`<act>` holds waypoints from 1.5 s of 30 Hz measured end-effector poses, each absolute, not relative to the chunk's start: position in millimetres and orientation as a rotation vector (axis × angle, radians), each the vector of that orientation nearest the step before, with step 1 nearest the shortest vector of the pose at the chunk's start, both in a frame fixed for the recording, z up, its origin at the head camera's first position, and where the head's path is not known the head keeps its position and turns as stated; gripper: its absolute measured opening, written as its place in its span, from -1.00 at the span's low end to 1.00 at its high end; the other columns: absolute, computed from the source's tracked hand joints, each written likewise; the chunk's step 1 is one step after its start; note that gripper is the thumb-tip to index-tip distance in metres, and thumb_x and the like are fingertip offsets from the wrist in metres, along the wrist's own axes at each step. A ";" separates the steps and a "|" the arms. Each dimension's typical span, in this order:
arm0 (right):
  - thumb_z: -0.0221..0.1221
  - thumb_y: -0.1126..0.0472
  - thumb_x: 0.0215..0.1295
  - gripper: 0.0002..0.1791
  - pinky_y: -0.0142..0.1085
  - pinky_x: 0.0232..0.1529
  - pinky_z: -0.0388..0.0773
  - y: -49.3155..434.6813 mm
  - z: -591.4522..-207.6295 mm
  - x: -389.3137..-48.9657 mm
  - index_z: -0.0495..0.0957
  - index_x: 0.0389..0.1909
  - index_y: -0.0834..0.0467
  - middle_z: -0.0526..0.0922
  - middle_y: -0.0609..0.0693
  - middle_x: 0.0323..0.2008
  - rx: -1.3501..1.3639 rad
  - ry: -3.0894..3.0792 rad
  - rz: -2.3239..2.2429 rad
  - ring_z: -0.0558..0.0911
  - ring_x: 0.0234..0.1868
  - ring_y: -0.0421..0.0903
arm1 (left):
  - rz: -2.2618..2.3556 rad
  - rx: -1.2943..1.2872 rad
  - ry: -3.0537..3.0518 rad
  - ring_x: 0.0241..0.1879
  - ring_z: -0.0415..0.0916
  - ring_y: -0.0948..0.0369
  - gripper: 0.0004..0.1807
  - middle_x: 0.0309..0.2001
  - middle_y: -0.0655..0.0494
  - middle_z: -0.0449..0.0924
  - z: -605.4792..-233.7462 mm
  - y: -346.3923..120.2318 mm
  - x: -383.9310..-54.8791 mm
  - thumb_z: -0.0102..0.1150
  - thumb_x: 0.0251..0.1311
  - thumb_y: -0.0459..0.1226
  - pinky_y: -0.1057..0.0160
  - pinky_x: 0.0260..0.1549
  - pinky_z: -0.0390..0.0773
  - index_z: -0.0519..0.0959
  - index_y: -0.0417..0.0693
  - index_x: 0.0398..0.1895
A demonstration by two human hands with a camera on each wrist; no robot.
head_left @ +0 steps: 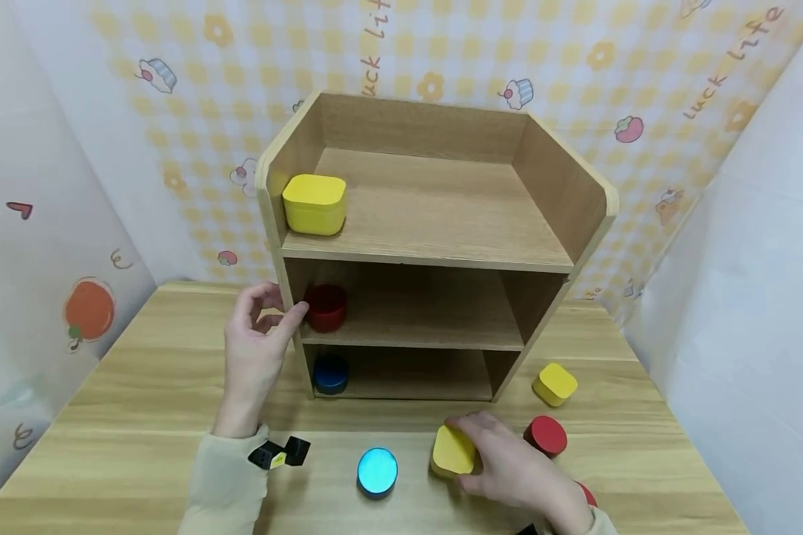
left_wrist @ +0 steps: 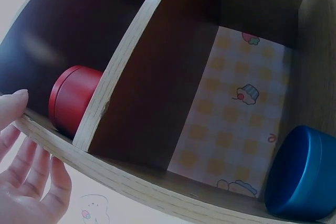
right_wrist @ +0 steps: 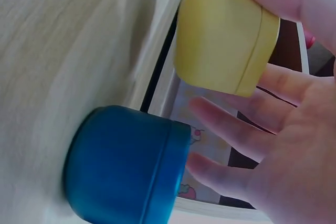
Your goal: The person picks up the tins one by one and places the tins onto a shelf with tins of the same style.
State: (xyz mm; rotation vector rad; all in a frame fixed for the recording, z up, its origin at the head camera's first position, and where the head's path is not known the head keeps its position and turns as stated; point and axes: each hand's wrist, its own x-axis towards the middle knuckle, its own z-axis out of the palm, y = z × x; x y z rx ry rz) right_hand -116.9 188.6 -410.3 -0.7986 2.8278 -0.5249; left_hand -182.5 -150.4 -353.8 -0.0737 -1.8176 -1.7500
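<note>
My left hand (head_left: pixel 257 357) holds the left side panel of a wooden shelf (head_left: pixel 415 264), thumb at its front edge and fingers on the outer face. Close to that thumb, a round red tin (head_left: pixel 326 308) stands in the middle compartment, also visible in the left wrist view. My right hand (head_left: pixel 515 464) grips a yellow tin with rounded corners (head_left: pixel 452 452) between thumb and fingers, low over the table in front of the shelf. Left of it stands a round blue tin (head_left: pixel 377 472); in the right wrist view this blue tin (right_wrist: pixel 126 166) is near my outer fingertips.
Another yellow tin (head_left: pixel 314 204) sits at the left of the top shelf. A dark blue tin (head_left: pixel 331 374) is in the bottom compartment's left corner. Right of the shelf, a yellow tin (head_left: pixel 555 384) and a red tin (head_left: pixel 546 436) stand on the table (head_left: pixel 127 431); another red piece is partly hidden by my right wrist.
</note>
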 end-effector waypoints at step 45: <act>0.50 0.20 0.02 -0.22 -0.37 -0.02 0.67 185.0 -371.9 -107.6 0.43 0.32 0.06 0.61 -0.17 0.15 -1.184 2.943 -0.935 0.62 -0.01 -0.28 | -1.779 -0.068 -1.840 -0.17 0.46 0.30 -0.61 -0.22 0.25 0.49 -355.2 -151.9 -179.4 0.35 0.18 -0.45 0.49 -0.25 0.51 0.48 0.19 -0.10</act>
